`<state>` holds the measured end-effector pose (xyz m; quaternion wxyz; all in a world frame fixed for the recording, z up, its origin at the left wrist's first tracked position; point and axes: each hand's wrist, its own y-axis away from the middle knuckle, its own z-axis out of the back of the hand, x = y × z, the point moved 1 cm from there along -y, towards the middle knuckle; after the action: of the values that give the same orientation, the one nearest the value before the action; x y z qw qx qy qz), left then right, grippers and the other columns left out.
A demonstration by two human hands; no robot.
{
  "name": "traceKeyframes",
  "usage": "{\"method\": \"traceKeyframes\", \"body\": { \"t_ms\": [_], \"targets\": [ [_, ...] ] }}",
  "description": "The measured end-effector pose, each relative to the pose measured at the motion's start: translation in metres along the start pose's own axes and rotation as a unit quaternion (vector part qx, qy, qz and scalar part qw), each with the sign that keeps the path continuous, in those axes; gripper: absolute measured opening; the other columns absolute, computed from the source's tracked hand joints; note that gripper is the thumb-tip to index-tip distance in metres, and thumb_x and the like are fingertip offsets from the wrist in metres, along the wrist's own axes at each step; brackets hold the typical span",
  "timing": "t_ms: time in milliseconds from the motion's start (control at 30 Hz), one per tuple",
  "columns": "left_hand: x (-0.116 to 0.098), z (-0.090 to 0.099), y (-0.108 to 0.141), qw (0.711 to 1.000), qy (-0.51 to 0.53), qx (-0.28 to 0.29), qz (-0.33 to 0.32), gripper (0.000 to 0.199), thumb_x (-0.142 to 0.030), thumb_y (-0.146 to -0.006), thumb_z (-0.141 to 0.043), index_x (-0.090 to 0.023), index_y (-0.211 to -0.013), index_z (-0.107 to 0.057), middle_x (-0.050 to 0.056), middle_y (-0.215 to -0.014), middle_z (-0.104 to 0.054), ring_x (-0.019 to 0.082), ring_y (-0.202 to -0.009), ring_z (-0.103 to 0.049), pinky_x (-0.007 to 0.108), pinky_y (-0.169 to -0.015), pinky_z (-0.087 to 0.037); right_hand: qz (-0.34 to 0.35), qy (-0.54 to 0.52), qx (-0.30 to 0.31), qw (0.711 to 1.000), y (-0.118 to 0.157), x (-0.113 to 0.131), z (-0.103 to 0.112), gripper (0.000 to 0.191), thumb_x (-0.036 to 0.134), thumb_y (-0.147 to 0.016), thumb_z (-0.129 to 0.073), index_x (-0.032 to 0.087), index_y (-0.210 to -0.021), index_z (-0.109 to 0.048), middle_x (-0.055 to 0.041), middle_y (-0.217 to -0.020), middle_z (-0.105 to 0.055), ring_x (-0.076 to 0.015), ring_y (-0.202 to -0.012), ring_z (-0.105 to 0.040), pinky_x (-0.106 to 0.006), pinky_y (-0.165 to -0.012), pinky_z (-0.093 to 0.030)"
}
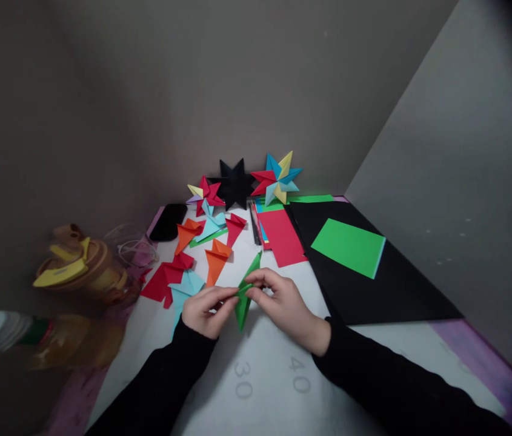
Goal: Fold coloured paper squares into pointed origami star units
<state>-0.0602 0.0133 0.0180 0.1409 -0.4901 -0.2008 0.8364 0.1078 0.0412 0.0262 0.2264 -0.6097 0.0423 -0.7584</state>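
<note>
A folded green paper piece (243, 310), narrow and pointed at both ends, stands nearly upright between my hands above the white table surface (274, 339). My left hand (210, 310) pinches its left side near the middle with thumb and fingertips. From the right, my right hand (283, 303) grips it a little higher, thumb and forefinger closed on it. Folded pieces lie left of and beyond my hands: an orange one (217, 257), a light blue one (185, 287) partly behind my left hand, and a red one (236, 227).
Paper stars (278, 177) and a black star (234, 184) lean at the wall. Red sheets (282, 236) and a green sheet (351, 247) on black card (401, 290) lie right. A phone (169, 222), yellow-brown container (87, 275) and jar (74, 340) are left.
</note>
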Motion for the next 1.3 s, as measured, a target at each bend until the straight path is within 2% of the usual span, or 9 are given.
{"method": "traceKeyframes", "body": {
  "t_ms": [333,500,567,667,767,900,1133,1300],
  "targets": [
    [0.0028,-0.0021,0.0011,0.999,0.014,0.008,-0.045,0.014,-0.019,-0.078,-0.060,-0.020,-0.087,-0.070,0.005,-0.076,-0.067,0.012,-0.062,-0.059,0.019,-0.049,-0.046,0.034,0.041,0.009,0.999,-0.0007,-0.0009,0.0026,0.004,0.017,-0.078,-0.060,0.019,-0.079,-0.063,-0.0004,-0.073,-0.066,-0.0134,-0.067,-0.061,-0.024,-0.061,-0.048],
    [0.0050,-0.0046,0.0034,0.999,0.000,0.002,-0.051,0.013,-0.018,-0.077,-0.061,-0.020,-0.086,-0.070,0.003,-0.072,-0.063,0.010,-0.058,-0.056,0.019,-0.049,-0.043,0.049,0.064,0.025,0.996,0.0018,-0.0029,0.0010,0.005,0.016,-0.079,-0.060,0.019,-0.078,-0.063,0.0003,-0.070,-0.064,-0.0128,-0.065,-0.060,-0.024,-0.060,-0.047],
    [0.0049,-0.0037,0.0030,0.998,-0.010,0.007,-0.058,0.012,-0.017,-0.078,-0.060,-0.019,-0.085,-0.069,0.003,-0.071,-0.062,0.010,-0.058,-0.055,0.020,-0.050,-0.044,0.072,0.072,0.026,0.994,0.0022,-0.0030,0.0008,0.006,0.016,-0.080,-0.059,0.020,-0.084,-0.063,-0.0008,-0.075,-0.066,-0.0131,-0.068,-0.061,-0.024,-0.062,-0.048],
    [0.0044,-0.0009,0.0005,0.996,-0.021,0.044,-0.076,0.012,-0.016,-0.080,-0.055,-0.017,-0.083,-0.067,0.004,-0.072,-0.061,0.011,-0.060,-0.056,0.021,-0.052,-0.045,0.129,0.090,0.045,0.987,0.0014,-0.0023,0.0019,0.013,0.017,-0.082,-0.058,0.020,-0.093,-0.063,-0.0026,-0.083,-0.068,-0.0140,-0.073,-0.062,-0.026,-0.067,-0.049],
    [0.0039,0.0012,-0.0017,0.993,-0.035,0.073,-0.090,0.013,-0.014,-0.081,-0.051,-0.015,-0.081,-0.064,0.005,-0.073,-0.060,0.012,-0.063,-0.056,0.023,-0.055,-0.046,0.169,0.115,0.066,0.977,0.0000,-0.0015,0.0042,0.012,0.019,-0.083,-0.057,0.020,-0.093,-0.064,-0.0032,-0.081,-0.069,-0.0147,-0.072,-0.062,-0.027,-0.067,-0.050],
    [0.0019,0.0010,-0.0018,0.992,-0.031,0.073,-0.096,0.012,-0.013,-0.080,-0.052,-0.013,-0.084,-0.064,0.006,-0.075,-0.059,0.013,-0.063,-0.056,0.023,-0.056,-0.046,0.189,0.121,0.059,0.973,-0.0011,-0.0010,0.0065,0.010,0.021,-0.083,-0.058,0.019,-0.090,-0.064,-0.0041,-0.077,-0.069,-0.0146,-0.069,-0.062,-0.026,-0.065,-0.050],
    [-0.0025,0.0012,-0.0025,0.991,-0.011,0.056,-0.118,0.009,-0.012,-0.078,-0.057,-0.013,-0.081,-0.065,0.005,-0.071,-0.060,0.011,-0.058,-0.055,0.021,-0.051,-0.047,0.195,0.104,0.053,0.974,-0.0014,-0.0003,0.0072,0.007,0.023,-0.081,-0.061,0.019,-0.084,-0.065,-0.0032,-0.074,-0.069,-0.0137,-0.067,-0.063,-0.024,-0.064,-0.049],
    [-0.0035,0.0034,-0.0045,0.989,-0.015,0.059,-0.132,0.009,-0.013,-0.078,-0.058,-0.014,-0.082,-0.066,0.005,-0.069,-0.060,0.011,-0.058,-0.056,0.021,-0.052,-0.047,0.147,0.086,0.058,0.984,-0.0013,-0.0003,0.0064,0.002,0.017,-0.079,-0.063,0.018,-0.078,-0.065,-0.0009,-0.069,-0.068,-0.0121,-0.063,-0.061,-0.022,-0.061,-0.047]
  ]
}}
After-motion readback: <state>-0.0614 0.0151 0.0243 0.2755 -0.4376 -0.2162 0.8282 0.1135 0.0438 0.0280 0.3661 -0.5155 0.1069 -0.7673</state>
